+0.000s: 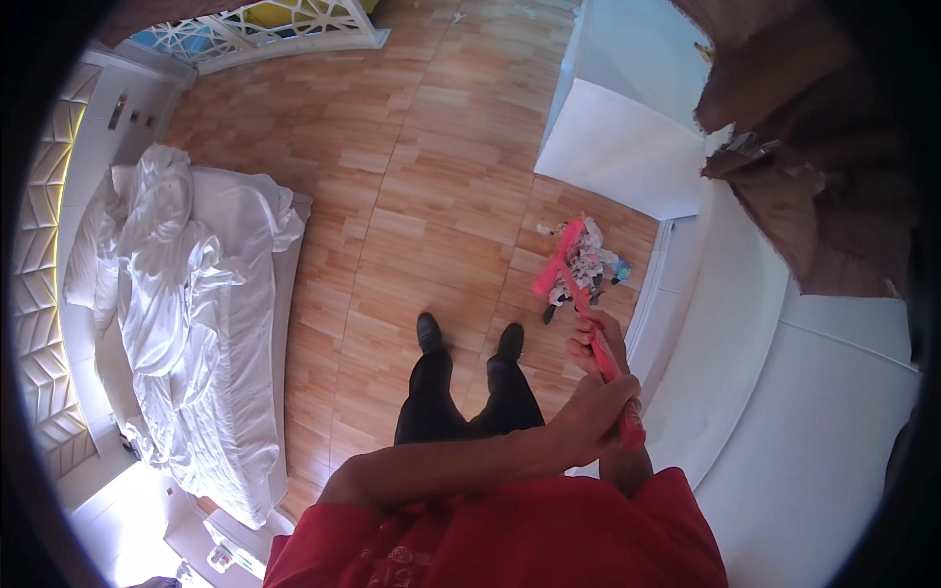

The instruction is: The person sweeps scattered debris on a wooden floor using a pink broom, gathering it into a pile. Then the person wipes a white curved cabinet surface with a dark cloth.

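Note:
Both my hands are closed around the red handle of a broom. My left hand (601, 411) grips it near its upper end, with the left forearm crossing in front of my body. Lower down the handle, my right hand (599, 342) holds it. The pink bristle head of the broom (559, 257) lies on the wood-look floor at the left side of a heap of litter (588, 264). The heap has crumpled white paper, dark bits and a blue wrapper (623, 270). A few small scraps lie just beyond the bristles.
A bed with rumpled white sheets (198, 331) stands at the left. A white cabinet (621, 147) stands beyond the heap, with a white wall (831, 382) at the right. Torn brown material (823, 184) shows at upper right. A white lattice screen (294, 29) is at the top.

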The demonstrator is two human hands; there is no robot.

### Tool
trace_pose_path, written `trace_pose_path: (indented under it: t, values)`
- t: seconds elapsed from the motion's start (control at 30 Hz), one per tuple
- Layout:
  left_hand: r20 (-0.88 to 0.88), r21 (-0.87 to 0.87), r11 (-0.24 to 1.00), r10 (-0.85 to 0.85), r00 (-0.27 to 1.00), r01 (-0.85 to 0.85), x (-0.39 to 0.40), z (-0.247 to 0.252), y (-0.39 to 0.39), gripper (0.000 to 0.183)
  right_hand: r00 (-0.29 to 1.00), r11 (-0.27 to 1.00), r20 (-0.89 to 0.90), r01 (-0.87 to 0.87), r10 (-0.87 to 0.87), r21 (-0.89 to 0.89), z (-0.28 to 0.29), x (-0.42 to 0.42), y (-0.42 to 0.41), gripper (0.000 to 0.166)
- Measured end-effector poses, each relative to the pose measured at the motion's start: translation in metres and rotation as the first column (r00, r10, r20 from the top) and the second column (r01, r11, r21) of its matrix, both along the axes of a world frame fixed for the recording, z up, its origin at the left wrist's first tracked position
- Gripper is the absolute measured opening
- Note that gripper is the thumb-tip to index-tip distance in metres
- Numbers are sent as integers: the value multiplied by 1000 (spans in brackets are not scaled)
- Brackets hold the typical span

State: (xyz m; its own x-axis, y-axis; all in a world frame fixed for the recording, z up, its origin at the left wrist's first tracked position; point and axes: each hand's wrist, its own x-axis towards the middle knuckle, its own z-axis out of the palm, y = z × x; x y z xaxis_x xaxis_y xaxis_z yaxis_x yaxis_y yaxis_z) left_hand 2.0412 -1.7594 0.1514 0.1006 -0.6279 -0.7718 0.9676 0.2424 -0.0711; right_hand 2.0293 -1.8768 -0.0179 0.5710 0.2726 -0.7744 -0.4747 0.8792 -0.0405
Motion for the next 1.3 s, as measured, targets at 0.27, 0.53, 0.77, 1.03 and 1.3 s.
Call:
trace_pose_path:
  t: [0.27,0.53,0.77,1.03,1.3]
  values:
    - [436,273,890,-454,777,366,21,-51,-26,15,890,793,103,338,-445,507,-77,40,12,18]
    - [291,362,893,-382,877,268,-28,-79,-84,18,761,683,-53,608,-646,404,-66,-14,-28,17]
    - [340,254,922,-369,865,293,-10,-25,-66,19,796,781,158,499,-584,375,-49,-14,-41,19]
    - [408,433,738,-673,618,518,-5,-88,-77,18,581,499,23,678,-814,540,-120,5,-27,19]
    - [382,278,843,-537,752,461,-49,-70,-42,16,825,853,229,473,-517,222,-78,-54,-24,19]
